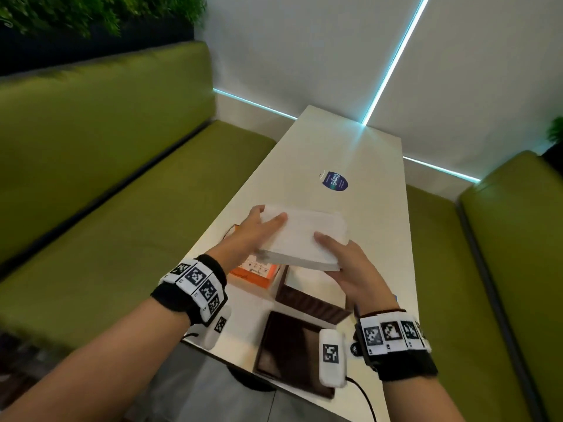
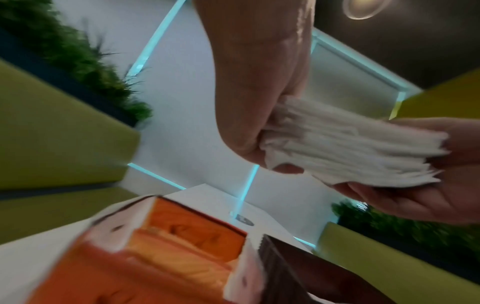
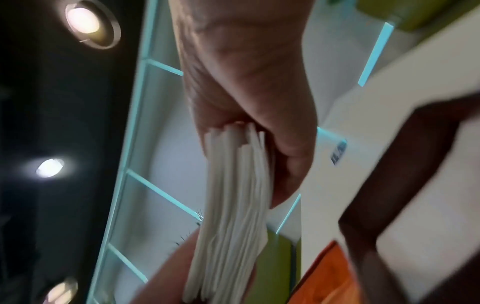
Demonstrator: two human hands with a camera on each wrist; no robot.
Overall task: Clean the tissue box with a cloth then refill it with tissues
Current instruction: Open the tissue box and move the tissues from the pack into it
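Soft matt white paper in the tissue stack [image 1: 301, 239]; smooth, faintly glossy tabletop [image 1: 374, 226]; glossy dark brown tissue box [image 1: 292, 348]; printed orange cardboard carton [image 1: 256, 274].

I've got the stack of tissues [image 1: 304, 239] up above the table [image 1: 374, 166], my left hand [image 1: 253, 236] on its left end, my right hand [image 1: 350, 266] on its right end. Directly under the stack sits the open carton [image 1: 253, 274], toward the table's left edge. Just right of that carton, the tissue box [image 1: 307, 300]. Nearer me, at the table's near edge, lies its flat lid [image 1: 292, 351]. Farther back, past the stack, a sticker [image 1: 334, 181] on the tabletop. Benches [image 1: 128, 184] flank the table left and right.
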